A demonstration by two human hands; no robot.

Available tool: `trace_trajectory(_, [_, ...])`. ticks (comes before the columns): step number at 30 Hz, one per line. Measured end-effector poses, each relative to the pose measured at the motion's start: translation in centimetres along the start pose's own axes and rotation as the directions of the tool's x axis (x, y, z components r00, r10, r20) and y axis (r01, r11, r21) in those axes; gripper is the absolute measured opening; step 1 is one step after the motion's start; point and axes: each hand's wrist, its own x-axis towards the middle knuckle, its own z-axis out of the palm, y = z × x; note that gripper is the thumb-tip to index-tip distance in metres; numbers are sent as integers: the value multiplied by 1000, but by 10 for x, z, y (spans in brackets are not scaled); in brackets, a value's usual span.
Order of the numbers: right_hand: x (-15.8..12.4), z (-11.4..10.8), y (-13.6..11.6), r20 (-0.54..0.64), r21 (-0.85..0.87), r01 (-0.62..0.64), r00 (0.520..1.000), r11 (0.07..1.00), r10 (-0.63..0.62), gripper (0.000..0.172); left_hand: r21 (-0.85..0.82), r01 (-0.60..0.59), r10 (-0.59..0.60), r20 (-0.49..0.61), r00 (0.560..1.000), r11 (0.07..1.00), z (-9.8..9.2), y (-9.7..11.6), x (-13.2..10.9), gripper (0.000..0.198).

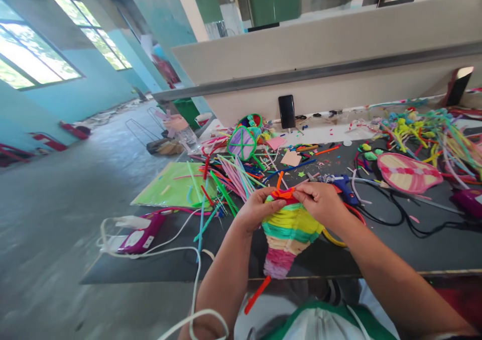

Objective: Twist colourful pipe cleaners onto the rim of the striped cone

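Between my hands is a striped pipe-cleaner craft (289,232), wide at the middle and narrow at its lower end, with bands of yellow, green, beige, pink and lilac. My left hand (258,207) grips its upper left edge, thumb lying across the front. My right hand (318,202) pinches an orange pipe cleaner (282,193) at the red top edge of the craft. One orange end sticks up there, and another orange stem (258,295) hangs from the bottom tip over the table edge. The right fingertips partly hide the orange piece.
A blue glue gun (344,189) lies just beyond my right hand, among black cables. Left are a purple power bank (142,233) with a white cord and a green plastic packet (169,184). Loose pipe cleaners (233,174), a phone (286,111) and a pink-edged craft (408,173) lie farther back.
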Motion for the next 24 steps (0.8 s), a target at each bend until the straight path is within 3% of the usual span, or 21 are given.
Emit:
trace_trajectory(4, [-2, 4, 4, 1, -47, 87, 996, 995, -87, 25, 106, 25, -25, -6, 1000, 994, -3, 0, 3, 29])
trace_trajectory(9, [-2, 3, 9, 13, 82, 107, 994, 991, -109, 21, 197, -16, 23, -36, 999, 980, -2, -3, 5, 25])
trace_trajectory(15, [-2, 3, 6, 22, 205, -12, 1000, 979, 7, 38, 302, -85, 102, -41, 994, 950, 1, -7, 6, 21])
trace_trajectory(17, [-2, 3, 6, 13, 242, -33, 999, 970, 31, 33, 282, -76, 91, -38, 995, 956, 3, -6, 5, 22])
trace_trajectory(20, [-4, 0, 6, -161, 226, 42, 987, 973, -5, 18, 149, 16, -13, -22, 1000, 989, 1, -2, 3, 28])
trace_trajectory(22, [-7, -2, 5, -347, 121, 151, 932, 981, -100, 13, 58, 42, -38, -70, 997, 997, -2, 1, 2, 33])
trace_trajectory(24, [-10, -3, 3, -406, 29, 243, 889, 970, -211, 15, 37, -3, 9, -171, 985, 999, -3, 7, 2, 35])
